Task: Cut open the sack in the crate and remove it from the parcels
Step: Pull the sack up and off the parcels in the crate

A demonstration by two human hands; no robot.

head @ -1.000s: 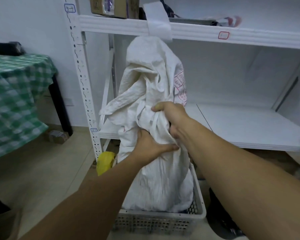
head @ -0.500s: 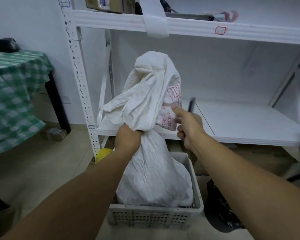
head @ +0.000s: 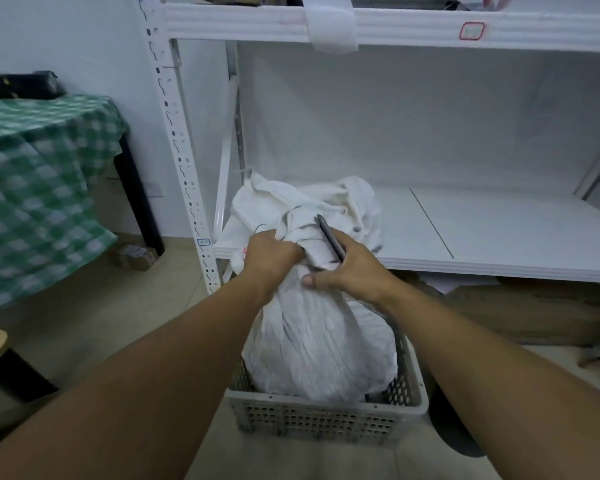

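Note:
A white woven sack [head: 321,344] stands bulging in a grey perforated plastic crate [head: 326,419] on the floor. Its loose top is bunched and folded over at about shelf height. My left hand [head: 272,258] is clenched around the gathered neck of the sack. My right hand [head: 349,268] holds a slim dark cutter [head: 329,239] that points up and away, lying against the bunched cloth, with the thumb pressing on the sack. The parcels inside are hidden by the sack.
A white metal shelf unit [head: 465,233] stands right behind the crate, its upright post [head: 181,150] to the left. At the left is a table with a green checked cloth [head: 39,181]. Cardboard [head: 541,313] lies under the shelf, and a dark bag [head: 454,431] beside the crate.
The sack's raised top has come down and folded over. My right hand has moved back onto the neck with the cutter, beside my left hand, which keeps its grip.

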